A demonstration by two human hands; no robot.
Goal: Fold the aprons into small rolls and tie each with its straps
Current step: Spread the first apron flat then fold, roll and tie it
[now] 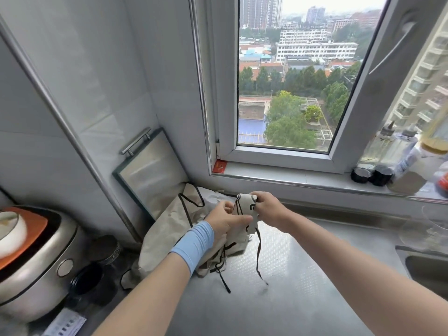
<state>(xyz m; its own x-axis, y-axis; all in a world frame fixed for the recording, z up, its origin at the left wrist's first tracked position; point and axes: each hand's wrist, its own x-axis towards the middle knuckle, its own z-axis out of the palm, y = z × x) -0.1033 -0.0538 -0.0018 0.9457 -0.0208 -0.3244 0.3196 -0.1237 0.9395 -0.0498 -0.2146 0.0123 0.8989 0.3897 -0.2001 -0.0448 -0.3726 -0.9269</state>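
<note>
A beige apron with black trim, folded into a narrow upright bundle (246,205), is held above the steel counter (278,299). My right hand (268,206) pinches its top end. My left hand (226,220), with a blue band on the wrist, grips the bundle's middle from the left. Thin black straps (259,255) dangle from the bundle down to the counter. A second beige apron (169,229) lies crumpled on the counter behind and left of my hands, partly hidden by my left forearm.
A rice cooker (36,263) and dark jars (101,251) stand at the left. A framed steel board (150,175) leans in the corner. Bottles and black caps (388,166) crowd the window sill at right. A sink (426,267) opens at the right edge.
</note>
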